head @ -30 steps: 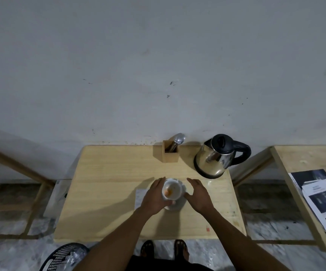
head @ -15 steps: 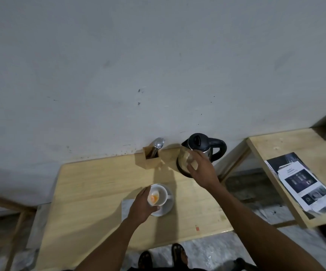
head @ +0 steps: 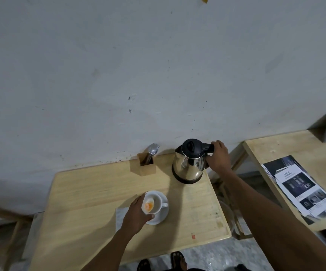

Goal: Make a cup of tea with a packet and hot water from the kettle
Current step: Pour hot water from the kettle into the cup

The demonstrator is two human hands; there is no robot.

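Observation:
A white cup (head: 155, 202) with an orange tea packet (head: 148, 206) inside rests on a white saucer (head: 161, 216) on the wooden table (head: 91, 192). My left hand (head: 136, 214) wraps the cup's left side. A steel kettle (head: 188, 164) with a black lid stands at the table's back right corner. My right hand (head: 218, 155) is closed around its black handle. The kettle still sits on the table.
A wooden holder (head: 145, 166) with a metal spoon (head: 152, 150) stands left of the kettle by the wall. A white napkin (head: 121, 216) lies under my left hand. A second table (head: 295, 149) to the right carries leaflets (head: 303, 187).
My right hand left the cup, crossed in front of the kettle, and has closed on its handle. The view swung to the right. My left hand stays on the cup.

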